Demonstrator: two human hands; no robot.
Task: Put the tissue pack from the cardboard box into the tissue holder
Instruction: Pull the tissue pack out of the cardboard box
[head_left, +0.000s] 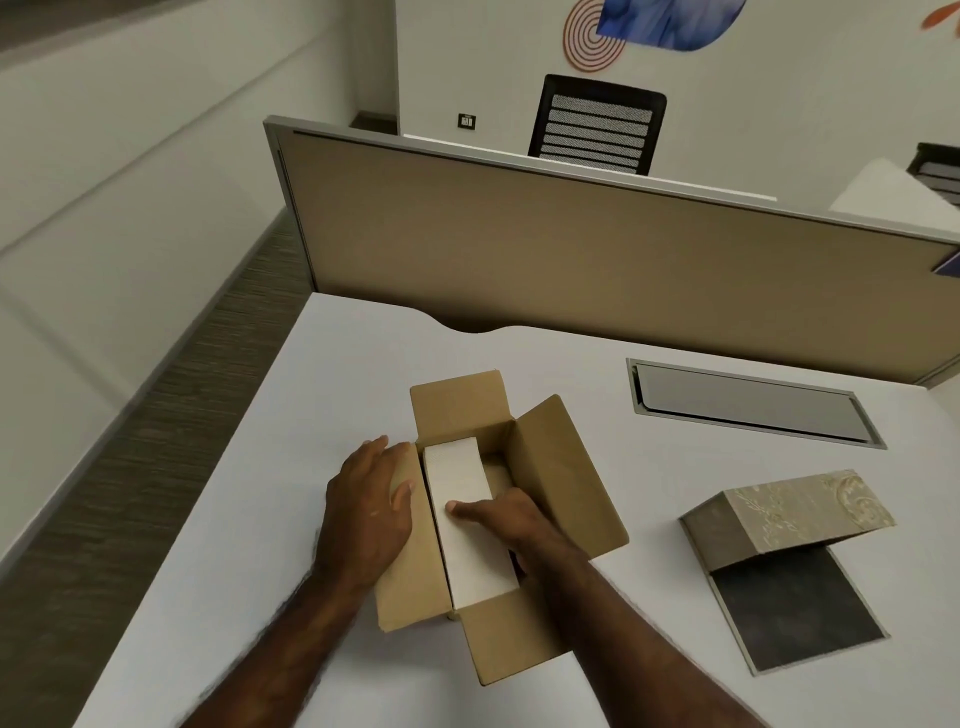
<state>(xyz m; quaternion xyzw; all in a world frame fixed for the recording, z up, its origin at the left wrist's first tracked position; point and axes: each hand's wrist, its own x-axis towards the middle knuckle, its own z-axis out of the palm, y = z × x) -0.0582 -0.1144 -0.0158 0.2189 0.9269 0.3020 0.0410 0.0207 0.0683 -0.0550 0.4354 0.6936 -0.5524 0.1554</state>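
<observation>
An open cardboard box sits on the white desk near the front, its flaps spread outward. Inside it lies a white tissue pack, long side running away from me. My left hand rests flat on the box's left flap, pressing it down. My right hand reaches into the box, thumb on top of the pack and fingers down along its right side. The tissue holder lies to the right, its patterned beige lid propped open over a dark grey base.
A metal cable hatch is set in the white desk behind the holder. A tan partition closes off the desk's far edge. The desk's left edge drops to carpet. A black mesh chair stands beyond.
</observation>
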